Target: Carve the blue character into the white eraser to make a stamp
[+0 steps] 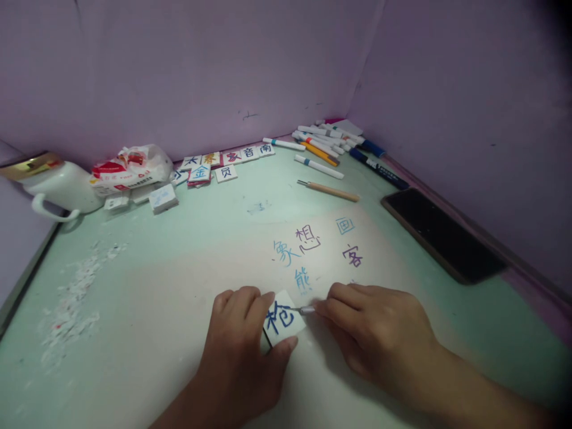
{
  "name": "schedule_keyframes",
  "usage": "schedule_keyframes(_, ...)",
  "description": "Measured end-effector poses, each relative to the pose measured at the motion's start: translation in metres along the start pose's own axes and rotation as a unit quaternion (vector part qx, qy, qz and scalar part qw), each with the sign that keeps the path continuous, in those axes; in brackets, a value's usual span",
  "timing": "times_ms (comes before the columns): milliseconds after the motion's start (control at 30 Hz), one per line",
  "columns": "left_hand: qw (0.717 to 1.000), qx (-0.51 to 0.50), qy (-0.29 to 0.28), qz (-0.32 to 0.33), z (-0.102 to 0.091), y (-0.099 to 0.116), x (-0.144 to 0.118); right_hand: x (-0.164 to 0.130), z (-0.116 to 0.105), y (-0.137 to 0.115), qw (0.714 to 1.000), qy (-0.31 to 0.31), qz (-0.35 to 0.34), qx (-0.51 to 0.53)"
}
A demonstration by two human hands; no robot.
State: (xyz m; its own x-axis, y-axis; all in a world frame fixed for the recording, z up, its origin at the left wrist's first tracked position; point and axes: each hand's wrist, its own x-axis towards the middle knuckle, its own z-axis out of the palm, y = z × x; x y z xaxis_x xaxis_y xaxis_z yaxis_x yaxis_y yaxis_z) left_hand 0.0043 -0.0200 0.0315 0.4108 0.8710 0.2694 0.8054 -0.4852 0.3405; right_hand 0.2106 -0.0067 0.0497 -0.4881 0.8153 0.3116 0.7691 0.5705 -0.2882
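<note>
My left hand grips a small white square block low in the middle of the head view, its fingers on the far left edge and thumb along the near edge. A dark blue handwritten character covers the block's top face. My right hand is closed in a pinch around a craft knife with a silver collar. The thin metal tip touches or hovers just over the block's right side; I cannot tell which. My fingers hide most of the knife's handle.
White shavings lie at left, below a white mug and a tissue pack. Several character tiles line the back. Markers, a wooden-handled carving tool and a phone lie right. Handwritten characters mark the tabletop.
</note>
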Motion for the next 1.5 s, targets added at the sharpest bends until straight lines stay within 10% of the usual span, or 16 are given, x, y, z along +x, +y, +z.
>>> schedule_keyframes(767, 1.0, 0.004, 0.013, 0.007, 0.001, -0.001, -0.003, 0.017, -0.009, 0.024, 0.975, -0.188, -0.005, 0.118)
schedule_keyframes(1200, 1.0, -0.005, 0.019, -0.007, 0.001, 0.0, 0.0, 0.01, 0.0, 0.031, 0.955, -0.089, 0.152, 0.238)
schedule_keyframes(1500, 0.999, -0.003, 0.033, 0.0, 0.001, -0.001, 0.0, 0.009, 0.004, 0.026, 0.966, -0.058, 0.128, 0.216)
